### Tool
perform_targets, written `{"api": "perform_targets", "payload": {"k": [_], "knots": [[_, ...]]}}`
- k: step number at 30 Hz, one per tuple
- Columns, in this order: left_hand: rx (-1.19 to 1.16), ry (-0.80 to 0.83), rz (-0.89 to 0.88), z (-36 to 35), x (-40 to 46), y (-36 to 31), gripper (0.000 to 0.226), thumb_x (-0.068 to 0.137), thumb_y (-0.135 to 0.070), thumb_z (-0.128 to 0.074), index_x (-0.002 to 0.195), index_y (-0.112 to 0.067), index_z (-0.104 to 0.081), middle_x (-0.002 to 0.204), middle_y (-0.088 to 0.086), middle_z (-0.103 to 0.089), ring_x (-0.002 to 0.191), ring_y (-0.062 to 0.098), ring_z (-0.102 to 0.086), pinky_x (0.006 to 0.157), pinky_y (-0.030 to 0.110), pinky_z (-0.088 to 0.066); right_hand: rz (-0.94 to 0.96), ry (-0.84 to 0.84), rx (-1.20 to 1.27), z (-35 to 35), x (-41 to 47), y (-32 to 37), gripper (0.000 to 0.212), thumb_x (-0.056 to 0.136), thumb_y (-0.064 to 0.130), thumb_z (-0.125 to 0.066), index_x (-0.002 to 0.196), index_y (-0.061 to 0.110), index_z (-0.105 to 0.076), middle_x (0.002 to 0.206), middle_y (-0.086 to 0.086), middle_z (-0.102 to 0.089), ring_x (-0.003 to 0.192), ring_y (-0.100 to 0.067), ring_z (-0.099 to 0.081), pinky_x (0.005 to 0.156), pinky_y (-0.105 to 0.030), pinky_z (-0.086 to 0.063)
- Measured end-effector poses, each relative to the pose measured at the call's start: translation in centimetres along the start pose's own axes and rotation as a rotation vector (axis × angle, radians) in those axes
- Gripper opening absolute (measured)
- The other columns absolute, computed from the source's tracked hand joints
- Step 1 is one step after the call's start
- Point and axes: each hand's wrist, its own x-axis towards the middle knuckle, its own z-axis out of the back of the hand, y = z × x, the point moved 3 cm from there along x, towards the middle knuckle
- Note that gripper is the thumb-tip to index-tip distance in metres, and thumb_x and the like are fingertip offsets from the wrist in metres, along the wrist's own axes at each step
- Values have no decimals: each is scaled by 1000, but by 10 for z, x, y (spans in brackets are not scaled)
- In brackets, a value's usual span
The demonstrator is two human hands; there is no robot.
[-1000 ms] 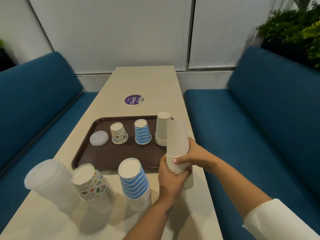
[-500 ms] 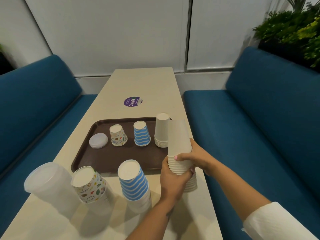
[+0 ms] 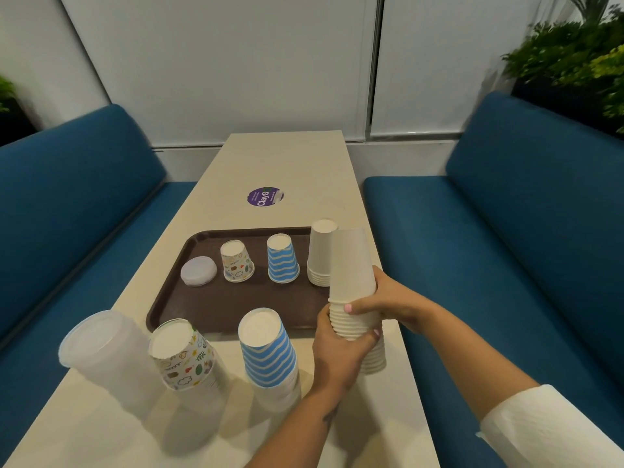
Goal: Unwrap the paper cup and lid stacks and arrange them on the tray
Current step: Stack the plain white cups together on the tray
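Hands first: my left hand (image 3: 341, 346) wraps its fingers round the lower rims of the plain cup stack (image 3: 353, 285), and my right hand (image 3: 381, 300) grips the same stack higher up from the right, thumb pressed across the front rims. The stack stands upside down at the bench's (image 3: 297, 163) right edge, just off the tray's (image 3: 216, 309) near right corner — I judge I am splitting off an upper batch.

What worries me: the cups nest tightly, so a pull may free more or fewer than intended, and a jerk could knock over the plain stack on the tray (image 3: 320, 256) just behind. The bench edge is close on the right; loose cups could roll off onto the blue seat (image 3: 472, 265). My left forearm also passes just beside the blue striped stack (image 3: 268, 356), which could tip.

On the tray, in a row: a small pile of lids (image 3: 198, 271), a patterned cup (image 3: 237, 261), a striped cup (image 3: 283, 259) and the short plain stack, all upside down. On the bench nearer me sit a tall lid stack (image 3: 104, 352) in cloudy plastic, a patterned cup stack (image 3: 184, 356) and the blue striped one; the lower parts of both cup stacks look sleeved, though I cannot be certain.
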Motion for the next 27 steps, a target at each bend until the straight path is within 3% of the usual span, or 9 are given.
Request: {"api": "perform_targets", "payload": {"k": [4, 7, 10, 16, 22, 27], "knots": [[6, 8, -5, 2, 1, -3, 58, 66, -24, -85, 107, -40, -47, 98, -16, -64, 84, -4, -63, 66, 9, -47, 28, 39, -5, 1, -1, 3, 84, 58, 29, -82, 128, 31, -37, 124, -4, -55, 113, -16, -55, 84, -25, -55], [11, 30, -5, 0, 1, -4, 49, 67, -20, -84, 96, -41, -50, 91, -17, -65, 78, -13, -60, 63, 6, -46, 51, 16, 4, 3, 0, 3, 95, 48, 37, -85, 130, 30, -39, 124, -4, -56, 115, -17, -56, 88, -28, -55], [-1, 34, 2, 0, 1, -3, 46, 67, -21, -84, 97, -38, -53, 92, -14, -67, 78, -12, -61, 63, 7, -46, 47, 5, 13, 3, 2, 0, 100, 45, 40, -84, 132, 28, -37, 124, -3, -56, 116, -19, -56, 92, -34, -54], [-22, 63, 15, 3, 2, -3, 47, 67, -24, -85, 103, -32, -56, 93, -12, -68, 79, -10, -62, 63, 8, -47, 79, -5, 29, 4, 3, -1, 93, 47, 41, -84, 129, 27, -43, 121, -6, -59, 114, -20, -58, 90, -34, -55], [-66, 85, 18, 6, 0, 0, 45, 68, -25, -85, 102, -35, -58, 88, -16, -71, 83, -4, -66, 69, 13, -49, 102, 8, 56, 1, 2, 6, 81, 47, 41, -81, 121, 28, -50, 116, -6, -63, 107, -17, -62, 74, -20, -54], [-91, 90, -18, 6, 0, -1, 47, 70, -25, -85, 107, -33, -58, 92, -22, -70, 86, -1, -66, 73, 15, -51, 95, -3, 68, 2, 2, 6, 78, 46, 43, -80, 117, 32, -49, 117, -5, -62, 107, -15, -62, 73, -20, -54]]}}
